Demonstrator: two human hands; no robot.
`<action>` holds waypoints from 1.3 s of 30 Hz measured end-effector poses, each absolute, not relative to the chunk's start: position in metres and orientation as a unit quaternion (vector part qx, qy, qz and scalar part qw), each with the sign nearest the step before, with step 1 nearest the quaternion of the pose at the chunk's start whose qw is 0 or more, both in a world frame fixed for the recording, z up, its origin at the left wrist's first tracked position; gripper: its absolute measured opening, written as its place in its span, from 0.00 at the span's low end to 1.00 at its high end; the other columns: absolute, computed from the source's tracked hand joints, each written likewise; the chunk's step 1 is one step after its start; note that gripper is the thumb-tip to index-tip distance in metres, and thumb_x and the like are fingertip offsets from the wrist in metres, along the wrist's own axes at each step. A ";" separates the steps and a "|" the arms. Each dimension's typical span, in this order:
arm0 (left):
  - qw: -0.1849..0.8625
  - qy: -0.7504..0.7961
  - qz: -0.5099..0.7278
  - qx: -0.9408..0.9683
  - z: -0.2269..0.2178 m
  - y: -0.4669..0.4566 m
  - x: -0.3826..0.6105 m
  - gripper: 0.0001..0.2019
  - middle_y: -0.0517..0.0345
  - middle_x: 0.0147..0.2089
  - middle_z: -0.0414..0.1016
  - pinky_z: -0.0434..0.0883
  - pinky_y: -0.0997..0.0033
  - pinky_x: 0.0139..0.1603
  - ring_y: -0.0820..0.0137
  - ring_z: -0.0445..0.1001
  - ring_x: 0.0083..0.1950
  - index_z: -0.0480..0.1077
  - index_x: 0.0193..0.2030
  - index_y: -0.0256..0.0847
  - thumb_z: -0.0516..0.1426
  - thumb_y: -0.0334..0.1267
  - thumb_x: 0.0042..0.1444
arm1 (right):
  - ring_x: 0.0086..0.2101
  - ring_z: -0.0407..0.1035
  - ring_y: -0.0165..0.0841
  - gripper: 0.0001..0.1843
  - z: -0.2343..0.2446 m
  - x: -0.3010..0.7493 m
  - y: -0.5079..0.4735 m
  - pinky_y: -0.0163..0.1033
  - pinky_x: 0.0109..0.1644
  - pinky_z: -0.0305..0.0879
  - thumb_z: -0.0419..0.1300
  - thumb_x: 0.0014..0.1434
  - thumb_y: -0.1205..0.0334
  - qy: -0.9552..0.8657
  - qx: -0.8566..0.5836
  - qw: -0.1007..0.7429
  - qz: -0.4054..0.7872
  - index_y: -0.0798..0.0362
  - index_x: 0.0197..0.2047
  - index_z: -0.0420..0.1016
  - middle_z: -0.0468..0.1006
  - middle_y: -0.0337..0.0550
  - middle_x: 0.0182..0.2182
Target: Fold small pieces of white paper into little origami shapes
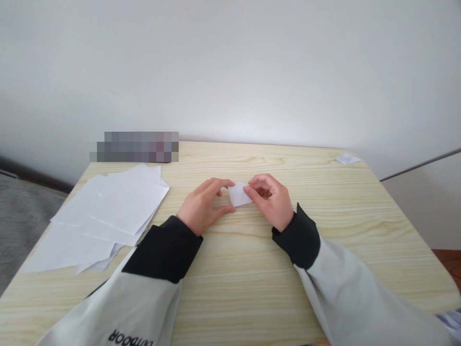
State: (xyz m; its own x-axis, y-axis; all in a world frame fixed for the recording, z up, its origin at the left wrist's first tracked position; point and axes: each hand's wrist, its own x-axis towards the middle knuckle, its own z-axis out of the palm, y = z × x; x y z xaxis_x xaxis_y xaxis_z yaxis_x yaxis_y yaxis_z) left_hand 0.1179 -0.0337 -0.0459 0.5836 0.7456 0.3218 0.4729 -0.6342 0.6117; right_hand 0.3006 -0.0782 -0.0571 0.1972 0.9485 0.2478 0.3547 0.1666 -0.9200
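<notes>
A small folded piece of white paper (237, 194) sits between my two hands at the middle of the light wooden table (252, 269). My left hand (201, 204) curls around its left edge, forefinger on top and thumb below. My right hand (272, 199) pinches its right edge with thumb and fingers closed. Both wrists rest on the tabletop, in black cuffs and pale grey sleeves.
A loose stack of white paper sheets (108, 211) lies on the table's left side. A small folded white paper (347, 158) rests at the far right corner. A blurred dark object (135, 146) lies along the back edge. A white wall rises behind.
</notes>
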 end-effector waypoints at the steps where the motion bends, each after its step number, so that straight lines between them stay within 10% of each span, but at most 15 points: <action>1: 0.231 0.335 0.285 0.868 -0.047 -0.033 0.117 0.16 0.56 0.43 0.73 0.69 0.71 0.42 0.70 0.71 0.39 0.68 0.46 0.41 0.62 0.39 0.50 | 0.25 0.71 0.29 0.08 -0.057 0.300 -0.078 0.34 0.30 0.67 0.62 0.53 0.57 -0.575 -0.580 0.506 0.278 0.52 0.34 0.70 0.77 0.38 0.25; 11: 0.162 0.286 0.273 0.904 -0.051 -0.029 0.114 0.15 0.51 0.40 0.74 0.70 0.63 0.45 0.64 0.70 0.41 0.73 0.42 0.39 0.60 0.46 0.52 | 0.31 0.68 0.30 0.13 -0.054 0.322 -0.076 0.38 0.37 0.69 0.61 0.55 0.59 -0.747 -0.490 0.400 0.205 0.50 0.44 0.72 0.73 0.46 0.42; 29: 0.091 0.292 0.291 0.907 -0.054 -0.030 0.114 0.12 0.51 0.50 0.75 0.72 0.61 0.48 0.63 0.72 0.46 0.77 0.40 0.43 0.58 0.47 0.55 | 0.37 0.72 0.32 0.07 -0.059 0.327 -0.074 0.39 0.42 0.71 0.58 0.59 0.62 -0.793 -0.456 0.382 0.134 0.49 0.38 0.78 0.76 0.45 0.38; 39: 0.046 0.267 0.304 0.913 -0.051 -0.031 0.117 0.09 0.54 0.36 0.76 0.71 0.69 0.40 0.68 0.71 0.39 0.75 0.34 0.40 0.54 0.37 0.60 | 0.33 0.67 0.31 0.07 -0.061 0.324 -0.073 0.37 0.38 0.67 0.58 0.60 0.64 -0.810 -0.447 0.373 0.075 0.53 0.36 0.78 0.73 0.44 0.31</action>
State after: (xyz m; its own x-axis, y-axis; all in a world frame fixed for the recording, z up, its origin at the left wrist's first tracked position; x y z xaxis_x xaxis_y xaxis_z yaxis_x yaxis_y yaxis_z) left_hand 0.1169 -0.0311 -0.0515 0.6731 0.5153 0.5305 0.4600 -0.8534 0.2453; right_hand 0.3237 -0.0730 -0.0610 -0.3232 0.7790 0.5373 0.6680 0.5899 -0.4536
